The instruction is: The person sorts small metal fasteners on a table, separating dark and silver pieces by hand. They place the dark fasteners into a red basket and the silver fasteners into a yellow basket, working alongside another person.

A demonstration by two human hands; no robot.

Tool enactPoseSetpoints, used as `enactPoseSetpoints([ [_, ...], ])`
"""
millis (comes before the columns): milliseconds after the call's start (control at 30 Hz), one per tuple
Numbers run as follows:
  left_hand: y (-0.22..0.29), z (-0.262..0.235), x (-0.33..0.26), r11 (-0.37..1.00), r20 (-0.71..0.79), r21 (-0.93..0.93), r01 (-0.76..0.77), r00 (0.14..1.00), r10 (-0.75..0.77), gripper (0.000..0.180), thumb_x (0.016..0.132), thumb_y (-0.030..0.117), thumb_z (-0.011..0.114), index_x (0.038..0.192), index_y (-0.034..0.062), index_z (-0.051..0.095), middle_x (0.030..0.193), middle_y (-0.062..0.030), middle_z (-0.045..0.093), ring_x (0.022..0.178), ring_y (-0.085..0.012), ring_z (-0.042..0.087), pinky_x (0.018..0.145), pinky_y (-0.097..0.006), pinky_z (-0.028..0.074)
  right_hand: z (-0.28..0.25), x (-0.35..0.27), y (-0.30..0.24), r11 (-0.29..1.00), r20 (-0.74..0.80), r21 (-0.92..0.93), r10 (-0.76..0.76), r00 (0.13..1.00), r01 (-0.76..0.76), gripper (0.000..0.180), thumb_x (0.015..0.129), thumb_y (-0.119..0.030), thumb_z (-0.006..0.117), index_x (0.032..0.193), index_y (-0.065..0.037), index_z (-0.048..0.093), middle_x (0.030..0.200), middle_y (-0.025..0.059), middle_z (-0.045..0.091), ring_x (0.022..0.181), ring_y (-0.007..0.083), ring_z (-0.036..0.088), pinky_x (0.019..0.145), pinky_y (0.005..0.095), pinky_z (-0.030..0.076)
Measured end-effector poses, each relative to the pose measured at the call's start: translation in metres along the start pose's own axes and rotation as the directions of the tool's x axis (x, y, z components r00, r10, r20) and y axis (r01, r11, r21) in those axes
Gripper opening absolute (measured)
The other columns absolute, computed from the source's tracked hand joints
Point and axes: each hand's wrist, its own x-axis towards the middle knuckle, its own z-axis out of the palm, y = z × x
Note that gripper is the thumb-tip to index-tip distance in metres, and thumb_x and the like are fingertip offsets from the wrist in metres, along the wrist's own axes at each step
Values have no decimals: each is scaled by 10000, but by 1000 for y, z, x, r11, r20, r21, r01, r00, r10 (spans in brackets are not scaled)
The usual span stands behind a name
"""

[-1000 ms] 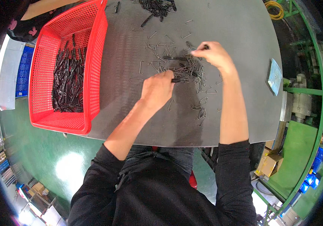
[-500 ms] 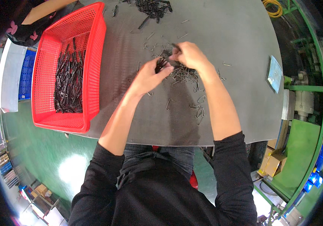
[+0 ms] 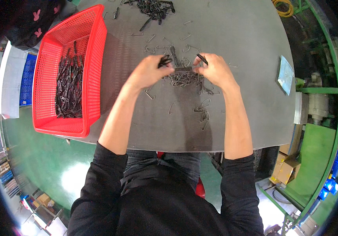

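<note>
My left hand (image 3: 149, 73) is closed around several slim black clips (image 3: 163, 61), which look like clothes pegs. To its right, my right hand (image 3: 217, 71) pinches one black clip (image 3: 202, 59) between thumb and fingers. The two hands are apart. Between and below them lies a tangled pile of bent metal wire hooks (image 3: 182, 78), with more hooks (image 3: 203, 110) scattered nearer to me. Just beyond my left fingertips, another black clip (image 3: 173, 55) stands out among the hooks.
On the left, a red perforated plastic basket (image 3: 94, 78) holds many black clips (image 3: 70, 88). A heap of black clips (image 3: 155, 10) lies at the far side of the grey table (image 3: 251, 114). A light blue packet (image 3: 285, 74) rests near the right edge.
My hands have moved apart, the right one going right and slightly nearer to me, the left one a little left. Another person's forearm at the top left has left the view.
</note>
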Motion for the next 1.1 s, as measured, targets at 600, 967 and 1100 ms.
enactPoseSetpoints([
  [600, 102, -97, -132, 960, -493, 9, 279, 837, -238, 233, 806, 220, 673, 802, -4, 610, 642, -16, 560, 600, -77, 492, 563, -266, 410, 24, 58, -54, 981, 92, -144, 145, 985, -131, 357, 655, -286, 725, 892, -25, 671, 856, 134, 674, 798, 280, 656, 746, 345, 504],
  [967, 99, -146, -209, 706, -802, 573, 416, 460, 381, 218, 804, 110, 623, 985, 4, 567, 1058, -154, 577, 1005, -307, 542, 874, -372, 418, 80, 14, -315, 676, -332, 494, -434, 837, 546, 337, 716, -231, 710, 957, -18, 610, 914, 161, 611, 856, 255, 605, 781, 361, 468],
  [1100, 115, -99, -183, 802, -765, 594, 53, 347, 543, 106, 784, -30, 540, 875, 5, 580, 962, -153, 597, 901, -297, 575, 817, -369, 450, 81, 6, -280, 575, -575, 359, -485, 660, 735, 405, 727, -188, 704, 1066, -36, 542, 1024, 147, 557, 915, 302, 573, 809, 382, 466],
])
